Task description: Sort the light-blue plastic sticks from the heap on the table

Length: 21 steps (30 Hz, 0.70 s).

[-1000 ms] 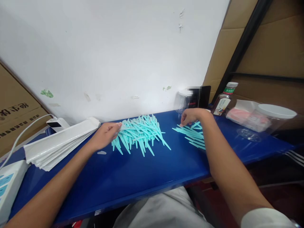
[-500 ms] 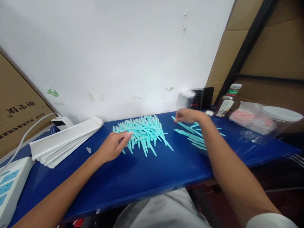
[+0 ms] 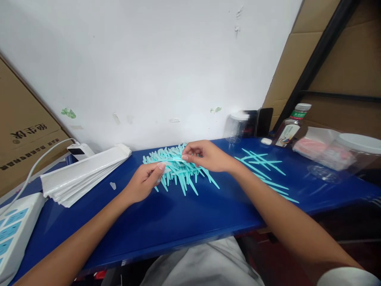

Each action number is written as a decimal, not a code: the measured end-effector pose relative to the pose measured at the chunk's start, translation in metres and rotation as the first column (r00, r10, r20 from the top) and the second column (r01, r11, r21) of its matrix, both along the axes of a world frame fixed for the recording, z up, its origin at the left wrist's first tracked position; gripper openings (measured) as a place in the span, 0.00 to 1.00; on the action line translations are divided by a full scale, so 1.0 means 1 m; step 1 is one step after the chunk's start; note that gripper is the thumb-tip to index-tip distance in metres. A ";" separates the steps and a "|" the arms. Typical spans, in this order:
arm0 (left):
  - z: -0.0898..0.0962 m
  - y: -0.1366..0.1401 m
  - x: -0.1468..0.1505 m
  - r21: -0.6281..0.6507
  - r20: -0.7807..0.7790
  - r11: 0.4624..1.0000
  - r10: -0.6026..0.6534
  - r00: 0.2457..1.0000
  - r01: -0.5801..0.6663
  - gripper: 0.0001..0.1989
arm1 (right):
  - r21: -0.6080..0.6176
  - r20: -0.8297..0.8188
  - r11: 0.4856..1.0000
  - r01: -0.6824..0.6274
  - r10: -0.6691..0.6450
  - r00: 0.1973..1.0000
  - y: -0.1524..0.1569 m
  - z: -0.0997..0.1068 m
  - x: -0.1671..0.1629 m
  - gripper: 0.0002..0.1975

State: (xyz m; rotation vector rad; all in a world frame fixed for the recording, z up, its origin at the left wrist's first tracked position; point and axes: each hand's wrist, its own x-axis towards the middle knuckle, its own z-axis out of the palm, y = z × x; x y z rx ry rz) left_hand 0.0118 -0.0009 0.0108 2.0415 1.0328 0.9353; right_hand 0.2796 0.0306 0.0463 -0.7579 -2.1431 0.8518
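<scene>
A heap of slim, tapered turquoise plastic sticks (image 3: 183, 178) lies on the blue table against the wall. Over the heap, my right hand (image 3: 198, 155) pinches a shiny turquoise stick (image 3: 177, 159) that reaches across to my left hand. My left hand (image 3: 146, 178) is closed, thumb against its curled fingers, at the stick's other end by the left edge of the heap. A whitish bit shows at its fingertips; what it is I cannot tell. Right of the heap, several more turquoise sticks (image 3: 263, 161) lie spread out, some crossing, some side by side.
White folded film sleeves (image 3: 85, 174) lie at left, near a power strip (image 3: 18, 226) and a white charger (image 3: 80, 151). A small translucent piece (image 3: 112, 185) rests beside them. At right stand a bottle (image 3: 290, 127), a clear jar (image 3: 357, 155) and a bag of pink items (image 3: 321, 147).
My right hand has moved left from the spread-out sticks to the heap, meeting my left hand. My left hand has stayed almost in place. The spread sticks at right now show more fully.
</scene>
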 end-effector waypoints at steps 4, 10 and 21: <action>-0.001 0.000 0.000 -0.056 0.066 0.998 -0.007 0.998 0.010 0.25 | 0.078 0.007 0.997 0.013 -0.013 1.000 -0.001 0.000 -0.004 0.10; -0.002 0.000 -0.002 -0.082 0.085 0.996 -0.015 0.996 0.022 0.25 | -0.035 -0.003 0.998 -0.048 0.048 0.999 -0.003 0.001 -0.006 0.11; 0.000 0.003 -0.003 -0.078 0.093 0.997 -0.007 0.996 0.014 0.25 | -0.151 0.057 0.983 -0.101 0.111 0.992 -0.003 0.003 -0.002 0.15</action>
